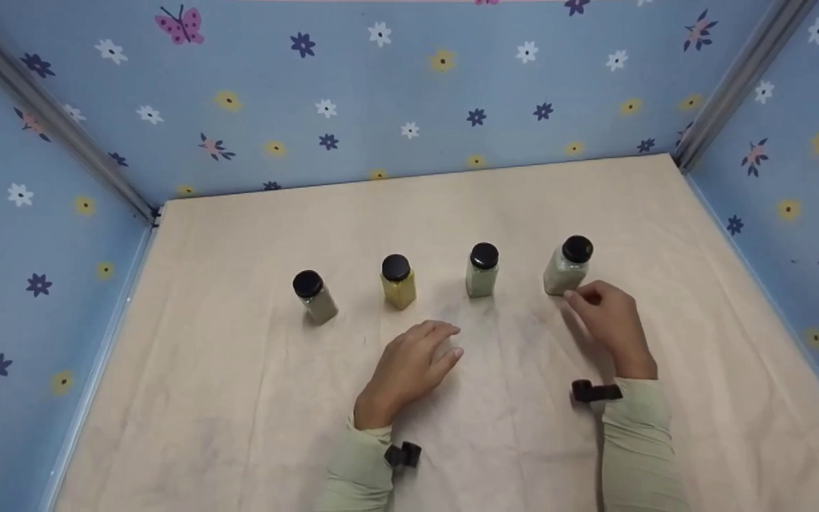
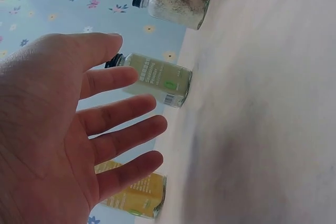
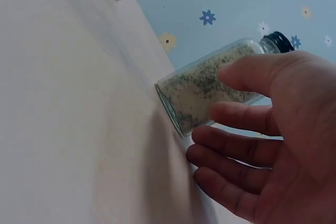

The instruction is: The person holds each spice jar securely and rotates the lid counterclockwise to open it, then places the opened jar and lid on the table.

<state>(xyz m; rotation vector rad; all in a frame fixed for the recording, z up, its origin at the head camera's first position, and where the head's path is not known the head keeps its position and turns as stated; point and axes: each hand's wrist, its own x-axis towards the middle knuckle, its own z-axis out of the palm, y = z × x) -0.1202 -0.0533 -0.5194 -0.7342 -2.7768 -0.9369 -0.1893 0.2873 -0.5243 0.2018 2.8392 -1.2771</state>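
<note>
Several glass seasoning bottles with black caps stand upright in a row. At the right end is a bottle of pale powder with dark green flecks [image 3: 202, 85]. My right hand [image 1: 610, 320] is beside its base, thumb and fingers loosely bent and apart; whether they touch the glass I cannot tell. Left of it stands a pale green bottle [image 1: 482, 274] labelled "Seasoning Powder" in the left wrist view. A yellow bottle [image 1: 399, 286] and a grey-green bottle [image 1: 320, 302] follow. My left hand [image 1: 413, 363] holds nothing, its fingers spread, in front of the yellow and pale green bottles.
A wrinkled beige cloth [image 1: 239, 398] covers the table. Blue flowered panels [image 1: 409, 85] close in the back and both sides, with metal posts [image 1: 743, 85] at the corners. Each wrist wears a black camera mount [image 1: 404, 454] over a light green sleeve [image 1: 358, 473].
</note>
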